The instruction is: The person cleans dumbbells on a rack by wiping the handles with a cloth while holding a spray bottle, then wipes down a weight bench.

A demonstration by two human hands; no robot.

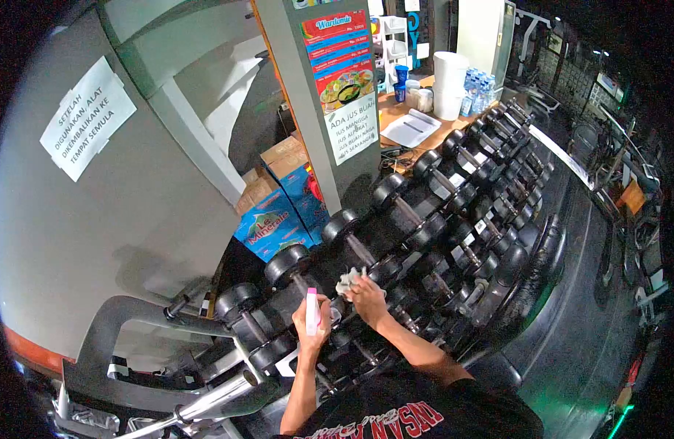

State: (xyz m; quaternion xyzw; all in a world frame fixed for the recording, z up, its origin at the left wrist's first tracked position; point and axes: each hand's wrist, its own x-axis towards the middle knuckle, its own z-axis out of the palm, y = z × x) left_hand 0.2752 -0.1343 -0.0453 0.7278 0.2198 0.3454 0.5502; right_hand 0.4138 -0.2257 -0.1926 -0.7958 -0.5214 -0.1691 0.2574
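My left hand (302, 323) is wrapped round a spray bottle with a pink and white head (312, 311), held over the near end of a dumbbell rack. Bunched in my right hand (369, 301) is a pale cloth (349, 280), close to the near head of a black dumbbell (361, 249). Just beyond my left hand lies another dumbbell (287, 265), its handle partly covered by the bottle and fingers. To the left, a further dumbbell (239, 302) rests on the same top row.
More dumbbells (429, 170) line the tiered rack toward the back right. Behind it stand blue water cartons (275, 225) and a pillar with a menu poster (340, 55). A wooden counter (390, 111) holds paper, white buckets and bottles. Grey metal frame (106, 329) stands at left.
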